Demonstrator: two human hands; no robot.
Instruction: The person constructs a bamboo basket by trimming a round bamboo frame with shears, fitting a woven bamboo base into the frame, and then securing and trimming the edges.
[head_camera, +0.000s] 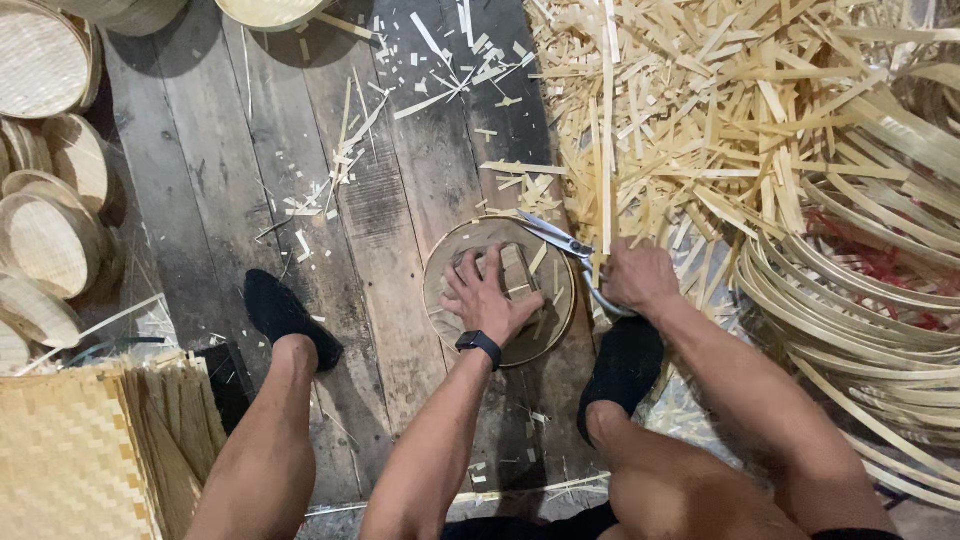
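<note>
Left hand (487, 300) pressed open on round woven tray (447, 262); right hand (638, 277) gripping scissors (556, 238); rim strips partly trimmed, offcuts (700, 120) heaped beside.

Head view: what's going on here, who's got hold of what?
A person sits over a wooden plank floor. Their left hand presses flat on a round woven bamboo tray lying between their feet, while the right hand grips a pair of scissors whose blades reach over the tray's far edge. A heap of bamboo strips lies beyond, coiled bamboo hoops to the right, finished trays stacked on the left, and a woven mat at lower left.
</note>
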